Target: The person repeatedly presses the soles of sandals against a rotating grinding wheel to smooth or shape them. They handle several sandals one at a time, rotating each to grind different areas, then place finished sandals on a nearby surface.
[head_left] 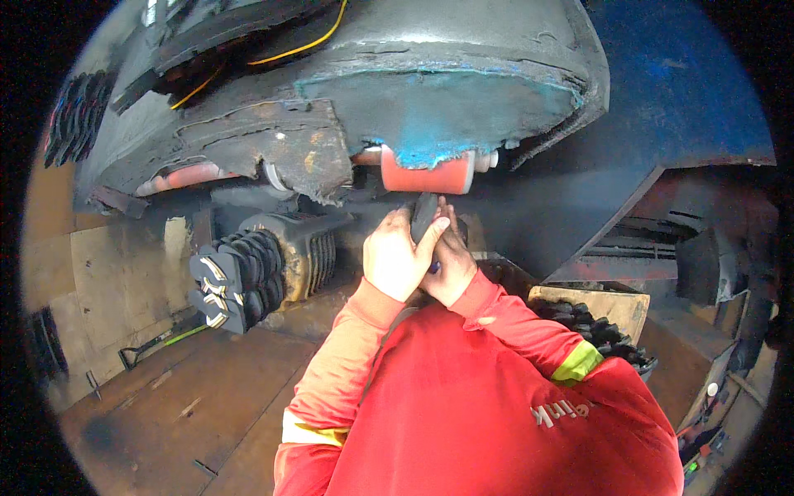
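Observation:
Just below an orange-red sanding roller (422, 172), both my hands hold a dark, flat piece that looks like a flip-flop sole (423, 215). My left hand (390, 258) is closed on its left side, thumb laid across toward the right. On the other side, my right hand (452, 263) grips it with fingers pointing up. The top edge of the sole is at the roller's underside; whether they touch I cannot tell. A small blue spot shows between the palms, too little to name. Most of the sole is hidden by my fingers.
Overhead hangs a dusty grey machine hood (447, 107) with torn, turquoise-stained flaps and a yellow cord (306, 51). Stacked dark flip-flops (240, 277) stand at the left. A box (624, 310) of dark pieces is at the right, beneath a dark blue panel (678, 91).

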Available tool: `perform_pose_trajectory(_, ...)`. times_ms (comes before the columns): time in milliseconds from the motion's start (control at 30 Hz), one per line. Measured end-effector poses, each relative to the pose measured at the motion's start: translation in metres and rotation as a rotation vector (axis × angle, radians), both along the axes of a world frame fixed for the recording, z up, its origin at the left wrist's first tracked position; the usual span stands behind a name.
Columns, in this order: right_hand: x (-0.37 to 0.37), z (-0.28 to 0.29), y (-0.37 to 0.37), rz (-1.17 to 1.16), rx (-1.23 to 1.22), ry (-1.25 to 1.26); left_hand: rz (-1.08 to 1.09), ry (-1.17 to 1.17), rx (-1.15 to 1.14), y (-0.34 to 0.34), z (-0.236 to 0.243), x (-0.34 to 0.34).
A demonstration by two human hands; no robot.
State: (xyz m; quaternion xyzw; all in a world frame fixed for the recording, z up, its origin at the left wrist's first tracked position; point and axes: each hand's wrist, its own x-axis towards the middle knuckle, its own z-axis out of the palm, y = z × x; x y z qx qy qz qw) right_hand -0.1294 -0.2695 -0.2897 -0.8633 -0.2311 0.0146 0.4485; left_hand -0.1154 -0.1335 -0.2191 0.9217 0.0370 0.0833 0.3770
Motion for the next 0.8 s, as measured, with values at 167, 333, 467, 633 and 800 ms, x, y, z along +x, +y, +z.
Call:
perform_pose_trajectory(167,0.007,0.032,-0.013,0.035,0.069,0.188,0.023,0.034,0.072,-0.012,-0.001,0.008)
perform_pose_trajectory(333,0.028,0.044,-0.029,0.107,-0.011,0.389,0.048,0.218,0.074,-0.02,-0.009,0.019)
perform_pose_trajectory(467,0.018,0.033,-0.034,0.111,0.06,0.167,0.052,0.142,0.032,-0.023,-0.007,0.008)
perform_pose_trajectory(633,0.012,0.033,-0.032,0.103,0.001,0.192,0.078,0.047,-0.01,-0.027,-0.004,0.002)
perform_pose_trajectory(800,0.03,0.046,-0.028,0.136,-0.205,0.398,0.087,0.173,0.108,-0.023,-0.011,0.018)
